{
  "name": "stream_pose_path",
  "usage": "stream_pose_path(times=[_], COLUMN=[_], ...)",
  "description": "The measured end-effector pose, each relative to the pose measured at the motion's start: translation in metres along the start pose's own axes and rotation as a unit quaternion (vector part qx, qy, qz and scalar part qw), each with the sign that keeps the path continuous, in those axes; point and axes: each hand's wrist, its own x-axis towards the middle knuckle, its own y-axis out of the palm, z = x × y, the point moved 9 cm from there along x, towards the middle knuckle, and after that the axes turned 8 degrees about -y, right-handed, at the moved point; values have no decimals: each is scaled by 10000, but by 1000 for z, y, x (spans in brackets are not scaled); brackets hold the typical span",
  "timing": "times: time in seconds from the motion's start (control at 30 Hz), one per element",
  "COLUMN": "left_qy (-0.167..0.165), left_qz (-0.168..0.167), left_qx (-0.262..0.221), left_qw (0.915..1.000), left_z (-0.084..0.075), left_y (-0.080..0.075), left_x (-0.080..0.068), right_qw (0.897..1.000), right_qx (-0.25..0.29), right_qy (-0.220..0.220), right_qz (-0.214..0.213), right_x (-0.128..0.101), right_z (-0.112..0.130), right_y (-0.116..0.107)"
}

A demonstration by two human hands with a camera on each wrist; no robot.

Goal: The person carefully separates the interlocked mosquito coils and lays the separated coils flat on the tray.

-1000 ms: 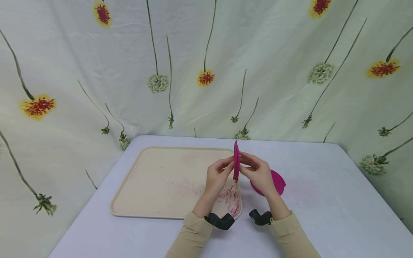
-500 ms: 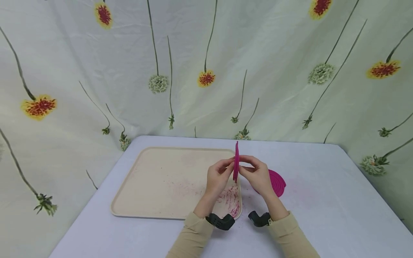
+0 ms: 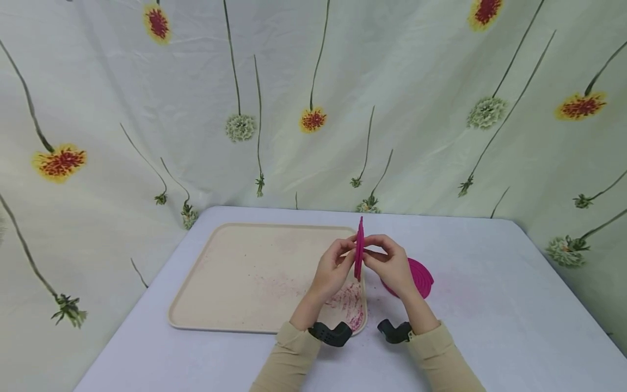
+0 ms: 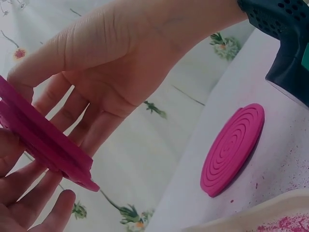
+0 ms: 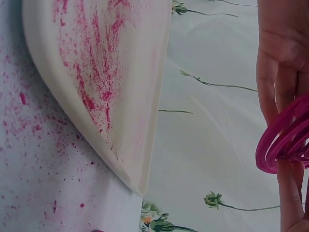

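Note:
In the head view a flat magenta clay coil (image 3: 360, 250) stands on edge above the tray's right side, held between both hands. My left hand (image 3: 332, 271) pinches it from the left with thumb and fingers. From the right, my right hand (image 3: 393, 268) grips its opposite face. Layered ridges show along the held clay coil (image 4: 50, 140) in the left wrist view; its loops (image 5: 270, 150) are partly cut off in the right wrist view. A second magenta spiral disc (image 3: 422, 279) lies flat on the table behind the right forearm, partly hidden by it.
A beige tray (image 3: 235, 277) lies to the left, with pink smears and crumbs near its right corner. Crumbs also dot the white table (image 3: 495, 305) beside it. A flower-patterned cloth (image 3: 421, 109) hangs behind the table.
The held coil stays upright and turns slightly, its lower edge a little lower. My left hand shifts slightly on it; my right hand has moved slightly left.

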Motion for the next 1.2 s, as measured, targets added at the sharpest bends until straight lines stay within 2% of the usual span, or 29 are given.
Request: stream_pose_path(times=[0.1, 0.37, 0.7, 0.83, 1.0, 1.2], left_qy=[54, 8, -222, -45, 143, 99], left_qz=[100, 260, 42, 125, 273, 498], left_qx=[6, -385, -959, -844, -396, -376], left_qw=[9999, 9989, 9951, 9963, 9987, 9980], left_z=[0, 5, 10, 8, 2, 0], left_y=[1, 2, -2, 2, 6, 7], left_x=[0, 2, 3, 3, 1, 0], right_qw=[10000, 9999, 9991, 9994, 9997, 9998], right_qx=[22, -39, 198, 198, 134, 83], right_qy=[-63, -131, -367, -293, -168, -69], right_qz=[44, 47, -7, 58, 126, 176], right_x=[1, 0, 1, 1, 1, 1], right_z=[-12, -11, -6, -9, -9, -10], right_y=[-2, -3, -5, -4, -4, -8])
